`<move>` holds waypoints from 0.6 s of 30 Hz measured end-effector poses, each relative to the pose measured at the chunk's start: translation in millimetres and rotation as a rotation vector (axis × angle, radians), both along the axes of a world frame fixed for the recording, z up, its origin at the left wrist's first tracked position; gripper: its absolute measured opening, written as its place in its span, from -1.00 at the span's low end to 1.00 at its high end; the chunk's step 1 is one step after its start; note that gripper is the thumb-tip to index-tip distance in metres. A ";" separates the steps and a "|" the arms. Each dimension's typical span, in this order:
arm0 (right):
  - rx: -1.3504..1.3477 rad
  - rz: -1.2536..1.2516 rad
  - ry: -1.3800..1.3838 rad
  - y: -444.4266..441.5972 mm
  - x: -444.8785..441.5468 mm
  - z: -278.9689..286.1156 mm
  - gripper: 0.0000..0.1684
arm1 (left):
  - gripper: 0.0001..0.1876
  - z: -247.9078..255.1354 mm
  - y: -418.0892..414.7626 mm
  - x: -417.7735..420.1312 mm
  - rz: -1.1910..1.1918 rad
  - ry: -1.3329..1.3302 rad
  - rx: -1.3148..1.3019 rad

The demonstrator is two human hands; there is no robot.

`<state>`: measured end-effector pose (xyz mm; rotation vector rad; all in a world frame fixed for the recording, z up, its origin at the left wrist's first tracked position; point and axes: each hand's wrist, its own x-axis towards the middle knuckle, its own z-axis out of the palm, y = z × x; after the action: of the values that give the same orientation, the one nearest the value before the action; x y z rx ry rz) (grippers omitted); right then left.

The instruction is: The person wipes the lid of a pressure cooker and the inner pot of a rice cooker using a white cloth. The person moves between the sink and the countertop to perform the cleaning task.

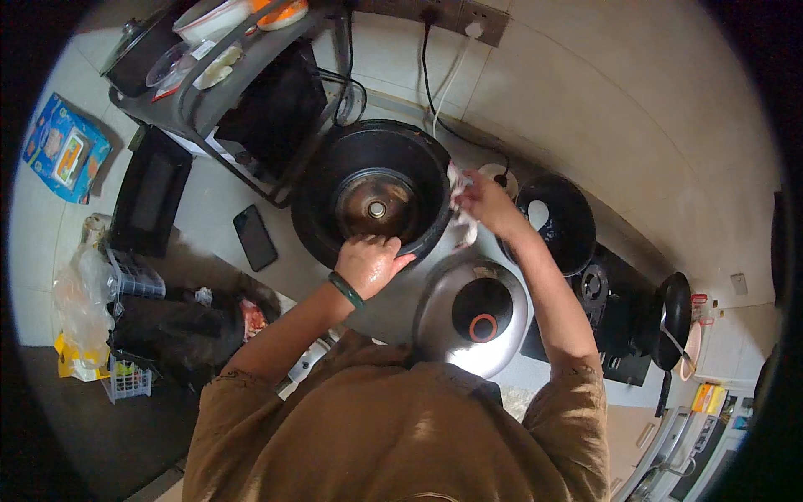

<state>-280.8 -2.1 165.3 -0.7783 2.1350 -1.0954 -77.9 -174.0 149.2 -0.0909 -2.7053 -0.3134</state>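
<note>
A round black cooker body [326,176], probably an electric rice cooker without its inner pot, stands on the counter before me. Down inside it shows a brownish heating plate [357,201] with a metal button at its centre. My left hand [369,267], a dark green bangle at its wrist, grips the near rim, fingers over the inside. Against the cooker's right outer side, my right hand [489,202] holds a pale, pinkish cloth [465,231], which hangs down below the fingers. Close to my body lies a silver domed lid [436,307] with a black centre and an orange ring.
Right of my forearm, a dark pot [571,213] contains a white spoon [537,214]; beyond are a stove [618,307] and frying pan [674,314]. A phone [255,237] lies left of the cooker, near a metal rack [238,37]. Cords [433,81] run behind.
</note>
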 end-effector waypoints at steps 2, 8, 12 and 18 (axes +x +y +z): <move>-0.062 0.015 -0.107 13.3 27.1 -4.0 -0.32 | -0.66 0.5 0.1 -0.6 0.014 -0.022 -0.010; -0.001 -0.106 -0.226 51.4 59.9 -22.6 -0.38 | -0.64 -7.1 1.4 -14.7 0.047 0.024 -0.002; -0.048 -0.132 -0.233 61.9 51.5 -24.4 -0.63 | -0.64 -8.4 1.3 -15.5 0.061 0.020 -0.010; -0.503 -0.496 -0.311 37.9 9.2 -24.8 -0.66 | -0.63 -8.5 0.7 -16.4 0.047 0.041 -0.029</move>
<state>-271.6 35.8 140.5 -0.2452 1.8422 -1.9212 -94.3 -173.3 140.7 -0.0421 -2.6673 -0.2552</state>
